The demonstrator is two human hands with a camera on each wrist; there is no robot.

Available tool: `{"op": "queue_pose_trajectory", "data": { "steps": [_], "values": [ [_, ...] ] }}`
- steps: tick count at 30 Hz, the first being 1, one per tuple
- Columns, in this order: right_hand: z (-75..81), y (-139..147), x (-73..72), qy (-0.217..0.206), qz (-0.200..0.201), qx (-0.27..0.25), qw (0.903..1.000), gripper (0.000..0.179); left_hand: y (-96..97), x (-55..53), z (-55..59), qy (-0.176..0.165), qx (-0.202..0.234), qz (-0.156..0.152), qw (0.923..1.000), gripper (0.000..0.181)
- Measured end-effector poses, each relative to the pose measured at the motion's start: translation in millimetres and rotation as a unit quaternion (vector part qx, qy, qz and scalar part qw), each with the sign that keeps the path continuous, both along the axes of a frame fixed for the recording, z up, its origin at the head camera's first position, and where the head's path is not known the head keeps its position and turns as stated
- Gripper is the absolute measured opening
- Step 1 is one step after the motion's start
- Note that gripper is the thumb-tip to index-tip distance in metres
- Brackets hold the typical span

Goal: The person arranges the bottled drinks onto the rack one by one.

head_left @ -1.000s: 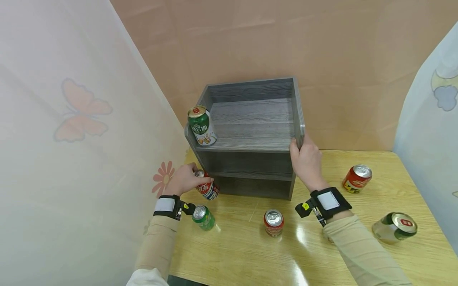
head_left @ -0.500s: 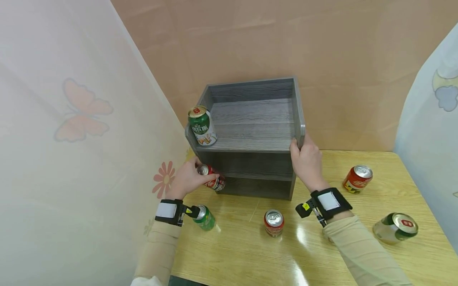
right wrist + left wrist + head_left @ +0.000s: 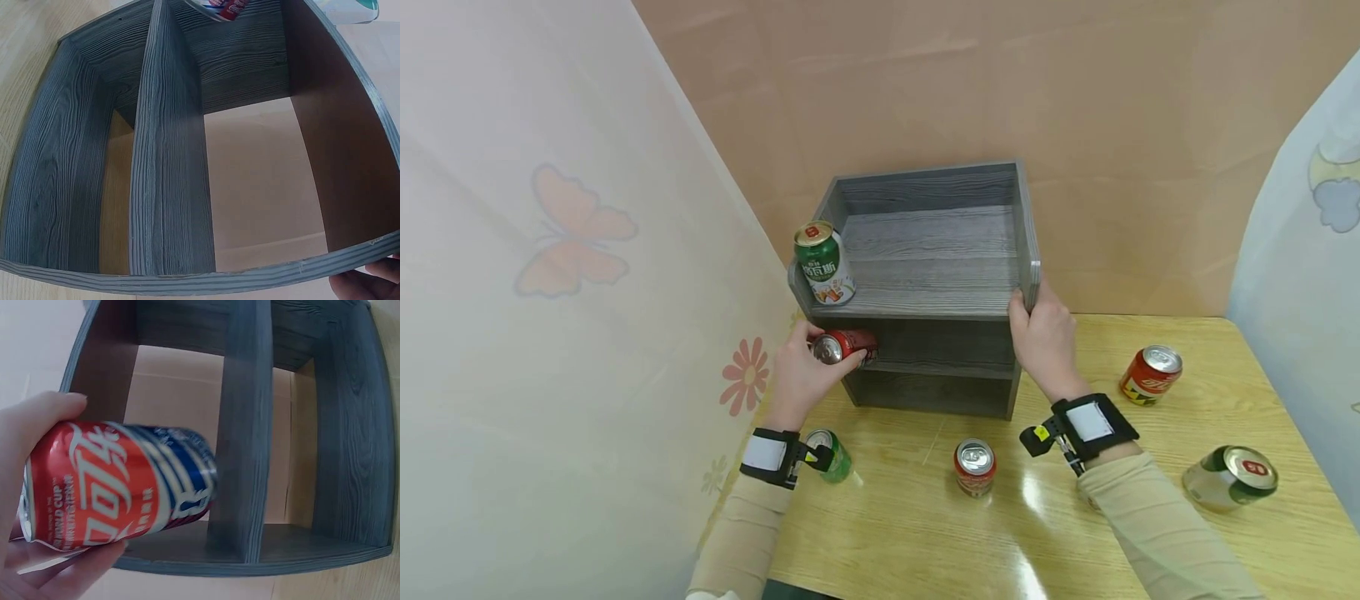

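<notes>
My left hand [image 3: 808, 371] grips a red soda can [image 3: 844, 346] near its top, thumb on one side and fingers on the other. The can [image 3: 119, 481] tilts with its bottom end pointing into the middle compartment of the grey wooden shelf [image 3: 940, 302], at the left side. Its blue and white striped lower part shows in the left wrist view. My right hand [image 3: 1043, 340] holds the front edge of the shelf's right side panel, thumb inside. In the right wrist view only some fingertips [image 3: 359, 284] show at the panel. A green and white can [image 3: 825, 265] stands on the shelf's top left.
On the wooden table [image 3: 910, 533] stand a green can [image 3: 835, 458] by my left wrist and a red can [image 3: 975, 468] in front of the shelf. To the right are another red can [image 3: 1150, 377] and a white-green can [image 3: 1228, 477]. A patterned wall [image 3: 625, 375] rises close on the left.
My left hand has lifted the red soda can up and to the right, from beside the shelf's lower left into the middle compartment's opening, tilting it flatter. My right hand stays put.
</notes>
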State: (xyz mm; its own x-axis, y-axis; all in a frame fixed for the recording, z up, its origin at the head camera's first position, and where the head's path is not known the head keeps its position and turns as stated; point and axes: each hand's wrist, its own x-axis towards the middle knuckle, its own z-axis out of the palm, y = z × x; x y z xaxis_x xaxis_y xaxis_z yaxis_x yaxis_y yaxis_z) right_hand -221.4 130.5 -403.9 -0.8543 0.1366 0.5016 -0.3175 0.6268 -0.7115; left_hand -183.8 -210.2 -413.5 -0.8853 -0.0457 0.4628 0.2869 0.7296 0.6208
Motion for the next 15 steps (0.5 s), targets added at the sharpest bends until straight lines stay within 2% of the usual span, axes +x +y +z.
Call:
{"op": "queue_pose_trajectory", "data": {
  "steps": [4,9,15],
  "values": [
    [0.1,0.4,0.2,-0.003,-0.001,-0.001,1.0000,0.039,7.0,-0.4,-0.6,0.024,-0.016,0.012,0.9995,0.062],
    [-0.2,0.6,1.2,-0.003,0.000,-0.001,1.0000,0.039,13.5,-3.1,-4.5,0.050,-0.043,0.012,0.9977,0.064],
    [0.1,0.5,0.8,-0.008,0.001,-0.001,1.0000,0.038,19.8,-6.6,-9.2,0.054,-0.051,0.013,0.9971,0.066]
  ]
}}
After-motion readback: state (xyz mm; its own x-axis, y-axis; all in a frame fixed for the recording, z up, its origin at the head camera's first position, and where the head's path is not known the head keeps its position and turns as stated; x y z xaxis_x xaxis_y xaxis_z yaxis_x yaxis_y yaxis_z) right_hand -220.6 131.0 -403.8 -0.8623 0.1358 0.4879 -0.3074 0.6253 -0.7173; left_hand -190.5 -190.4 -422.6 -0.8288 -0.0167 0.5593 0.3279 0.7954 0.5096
